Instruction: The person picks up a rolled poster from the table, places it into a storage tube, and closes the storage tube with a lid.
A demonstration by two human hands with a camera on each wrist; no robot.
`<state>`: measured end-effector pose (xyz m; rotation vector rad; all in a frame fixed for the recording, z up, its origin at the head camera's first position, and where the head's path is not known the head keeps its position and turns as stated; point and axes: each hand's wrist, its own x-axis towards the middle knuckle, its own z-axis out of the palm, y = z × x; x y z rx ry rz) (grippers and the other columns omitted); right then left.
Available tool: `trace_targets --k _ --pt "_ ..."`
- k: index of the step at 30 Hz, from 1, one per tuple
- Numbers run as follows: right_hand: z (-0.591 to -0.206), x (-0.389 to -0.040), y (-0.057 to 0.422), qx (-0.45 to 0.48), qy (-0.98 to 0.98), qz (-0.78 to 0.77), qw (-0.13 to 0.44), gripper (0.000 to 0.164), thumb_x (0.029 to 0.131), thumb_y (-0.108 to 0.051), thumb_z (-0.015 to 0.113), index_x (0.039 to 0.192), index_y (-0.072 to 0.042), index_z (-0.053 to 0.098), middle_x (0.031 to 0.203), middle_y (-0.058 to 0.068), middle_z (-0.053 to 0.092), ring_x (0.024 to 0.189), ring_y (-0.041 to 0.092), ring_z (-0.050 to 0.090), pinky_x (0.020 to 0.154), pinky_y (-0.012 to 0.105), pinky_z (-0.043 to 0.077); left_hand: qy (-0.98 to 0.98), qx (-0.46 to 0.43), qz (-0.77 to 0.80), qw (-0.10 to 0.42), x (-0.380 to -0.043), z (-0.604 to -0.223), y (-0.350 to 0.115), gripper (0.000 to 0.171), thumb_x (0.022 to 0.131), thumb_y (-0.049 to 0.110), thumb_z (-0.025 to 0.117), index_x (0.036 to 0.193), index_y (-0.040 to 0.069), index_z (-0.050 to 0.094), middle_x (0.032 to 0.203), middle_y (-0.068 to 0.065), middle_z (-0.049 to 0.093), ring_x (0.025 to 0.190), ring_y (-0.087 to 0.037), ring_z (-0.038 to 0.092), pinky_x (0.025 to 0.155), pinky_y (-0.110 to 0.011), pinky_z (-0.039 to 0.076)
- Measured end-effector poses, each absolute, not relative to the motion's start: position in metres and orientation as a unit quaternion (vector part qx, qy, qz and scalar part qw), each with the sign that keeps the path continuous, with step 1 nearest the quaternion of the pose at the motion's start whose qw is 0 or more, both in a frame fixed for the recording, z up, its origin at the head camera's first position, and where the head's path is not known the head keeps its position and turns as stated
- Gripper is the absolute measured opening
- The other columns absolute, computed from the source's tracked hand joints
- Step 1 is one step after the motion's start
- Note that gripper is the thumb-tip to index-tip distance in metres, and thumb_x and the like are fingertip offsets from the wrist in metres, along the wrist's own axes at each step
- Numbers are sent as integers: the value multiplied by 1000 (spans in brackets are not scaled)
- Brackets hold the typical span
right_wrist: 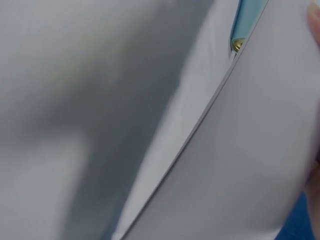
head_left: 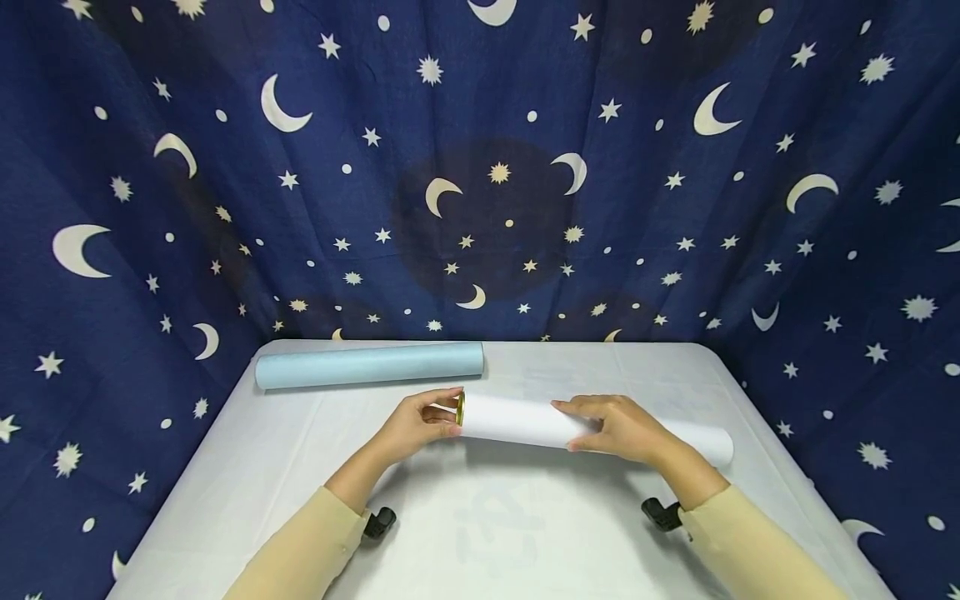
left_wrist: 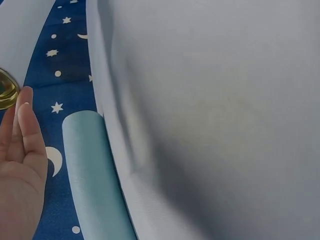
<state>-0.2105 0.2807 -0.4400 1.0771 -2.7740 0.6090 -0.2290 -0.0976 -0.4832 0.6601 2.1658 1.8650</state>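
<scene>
A long white tube (head_left: pixel 517 421) with a gold metal end (head_left: pixel 461 408) is held crosswise over the table, its right end slightly nearer me. My left hand (head_left: pixel 416 425) pinches the gold end between thumb and fingertips; in the left wrist view its fingers (left_wrist: pixel 31 130) lie right at the gold rim. My right hand (head_left: pixel 618 429) grips the tube around its middle from above, thumb on the near side. A straight lengthwise edge shows along the white surface (right_wrist: pixel 235 150) in the right wrist view, where most of that hand falls outside the picture.
A light blue tube (head_left: pixel 371 367) lies along the back left of the table, behind my left hand; its gold end shows in the right wrist view. A white cloth (head_left: pixel 495 533) covers the table. Dark blue curtains (head_left: pixel 502 217) with moons and stars surround the back and sides.
</scene>
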Motion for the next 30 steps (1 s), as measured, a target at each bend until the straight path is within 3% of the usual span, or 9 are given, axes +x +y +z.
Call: trace_targets --k 12,19,26,30 --pt "-439 -210 281 358 -909 205 55 70 74 -35 88 137 -20 64 125 9 69 110 26 67 87 44 56 727 214 644 108 -227 -492 -92 70 83 12 80 146 5 51 131 -17 58 111 -26 63 91 -29 55" --pt "-438 -210 282 353 -911 207 55 71 74 -31 88 139 -20 63 124 7 69 108 24 68 86 43 56 739 229 627 90 -226 -487 -90 71 84 17 77 148 5 48 132 -16 58 112 -29 61 92 -29 53" --pt "-437 -212 282 353 -910 208 53 71 73 -34 88 138 -20 63 124 8 69 111 26 67 88 44 56 746 228 620 85 -223 -485 -87 68 87 8 74 149 5 46 135 -20 57 114 -34 60 95 -37 51" --pt "-438 -213 281 354 -911 208 49 71 73 -32 88 138 -20 63 125 9 69 113 27 66 90 45 55 746 230 619 83 -224 -489 -89 68 87 10 74 149 6 47 133 -18 58 113 -31 61 94 -33 52"
